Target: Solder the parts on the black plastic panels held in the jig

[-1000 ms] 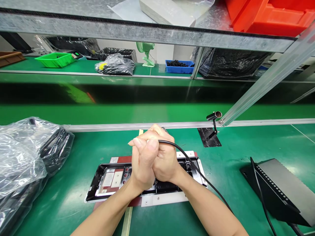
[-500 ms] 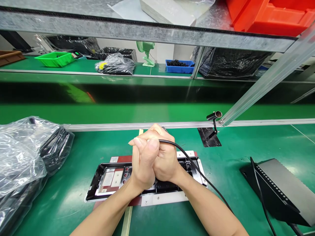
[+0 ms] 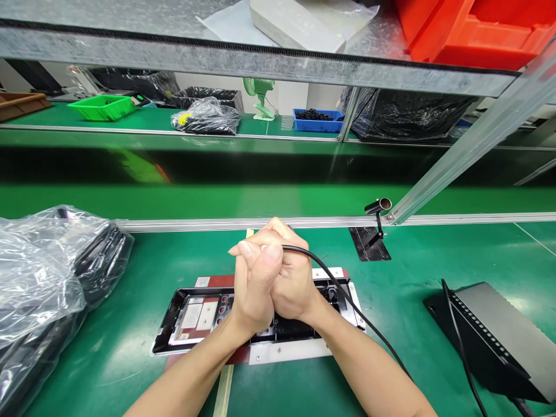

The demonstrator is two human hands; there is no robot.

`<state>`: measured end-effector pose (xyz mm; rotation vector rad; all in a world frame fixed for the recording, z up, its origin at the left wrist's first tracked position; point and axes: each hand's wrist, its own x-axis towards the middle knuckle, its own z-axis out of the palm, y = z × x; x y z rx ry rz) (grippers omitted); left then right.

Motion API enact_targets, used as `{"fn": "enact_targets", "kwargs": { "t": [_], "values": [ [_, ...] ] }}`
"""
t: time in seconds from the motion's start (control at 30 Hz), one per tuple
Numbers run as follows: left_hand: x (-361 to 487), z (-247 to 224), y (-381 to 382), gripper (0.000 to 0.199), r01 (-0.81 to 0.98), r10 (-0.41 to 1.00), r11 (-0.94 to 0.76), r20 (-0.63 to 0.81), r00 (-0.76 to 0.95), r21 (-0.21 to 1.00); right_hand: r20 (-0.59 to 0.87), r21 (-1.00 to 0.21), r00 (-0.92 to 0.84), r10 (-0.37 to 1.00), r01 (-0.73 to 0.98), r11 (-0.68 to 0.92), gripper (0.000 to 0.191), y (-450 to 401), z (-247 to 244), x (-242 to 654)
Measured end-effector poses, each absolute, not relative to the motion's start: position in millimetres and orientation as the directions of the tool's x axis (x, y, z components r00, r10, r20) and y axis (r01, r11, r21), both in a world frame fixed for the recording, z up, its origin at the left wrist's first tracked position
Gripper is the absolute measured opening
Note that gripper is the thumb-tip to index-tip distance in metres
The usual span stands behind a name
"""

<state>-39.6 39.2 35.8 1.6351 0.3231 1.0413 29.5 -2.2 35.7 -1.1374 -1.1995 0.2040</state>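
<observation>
Both my hands are closed and pressed together over a long black plastic frame (image 3: 164, 327). A black cable (image 3: 332, 278) runs up from the lower right and enters the grip by the thumbs. My left hand (image 3: 255, 284) is closed at the cable's upper end, with its thumb raised. Wrapped tightly beside it is my right hand (image 3: 293, 278), its fingers curled behind. Whatever else lies inside the two fists is hidden. The frame rests on a dark red fixture (image 3: 217, 281) with white strips, and my hands cover its middle.
Bagged black parts (image 3: 65, 278) lie on the left. A dark grey box (image 3: 499, 330) with a cable sits at the right. Behind the fixture stands a small black tube on a bracket (image 3: 377, 206). A metal shelf (image 3: 208, 55) crosses overhead, holding a red bin (image 3: 473, 35).
Both hands keep the same closed grip over the frame. The whole view has shifted very slightly.
</observation>
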Motion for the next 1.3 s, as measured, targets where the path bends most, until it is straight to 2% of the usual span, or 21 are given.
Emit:
{"fn": "enact_targets", "kwargs": {
  "t": [0.1, 0.27, 0.4, 0.5, 0.57, 0.63, 0.73, 0.83, 1.03, 1.17, 1.3],
  "values": [
    [-40, 37, 40, 0.041, -0.360, 0.655, -0.319, 0.479, 0.584, 0.876, 0.637, -0.769, 0.399, 0.660, 0.396, 0.503, 0.026, -3, 38, 31],
    [-44, 35, 39, 0.047, -0.308, 0.655, -0.301, 0.430, 0.621, 0.902, 0.614, -0.782, 0.380, 0.692, 0.412, 0.468, 0.022, -8, 39, 34],
    [-53, 30, 43, 0.070, -0.291, 0.585, -0.273, 0.398, 0.707, 0.917, 0.608, -0.768, 0.364, 0.706, 0.493, 0.408, 0.027, -14, 44, 35],
    [-61, 30, 53, 0.087, -0.257, 0.466, -0.382, 0.425, 0.776, 0.888, 0.585, -0.768, 0.358, 0.728, 0.533, 0.356, 0.031, -18, 49, 34],
    [-69, 28, 61, 0.093, -0.212, 0.446, -0.454, 0.427, 0.787, 0.865, 0.581, -0.768, 0.367, 0.727, 0.542, 0.341, 0.032, -19, 51, 33],
    [-79, 24, 68, 0.082, -0.140, 0.508, -0.462, 0.390, 0.768, 0.876, 0.557, -0.793, 0.377, 0.740, 0.508, 0.338, 0.032, -19, 52, 33],
    [-99, 9, 74, 0.051, 0.084, 0.612, -0.452, 0.240, 0.754, 0.888, 0.492, -0.861, 0.368, 0.789, 0.341, 0.377, 0.037, -19, 51, 31],
    [-116, -10, 77, 0.043, 0.270, 0.599, -0.517, 0.118, 0.792, 0.812, 0.430, -0.903, 0.385, 0.817, 0.177, 0.392, 0.044, -18, 48, 27],
    [-129, -29, 80, 0.032, 0.312, 0.531, -0.604, 0.079, 0.844, 0.733, 0.372, -0.914, 0.516, 0.771, 0.058, 0.402, 0.044, -16, 38, 22],
    [-131, -34, 76, 0.022, 0.347, 0.514, -0.584, 0.004, 0.858, 0.734, 0.405, -0.902, 0.533, 0.743, 0.099, 0.420, 0.039, -15, 38, 19],
    [-129, -42, 71, 0.017, 0.349, 0.493, -0.613, -0.002, 0.870, 0.709, 0.428, -0.894, 0.538, 0.727, 0.131, 0.429, 0.037, -15, 40, 15]
  ]
}}
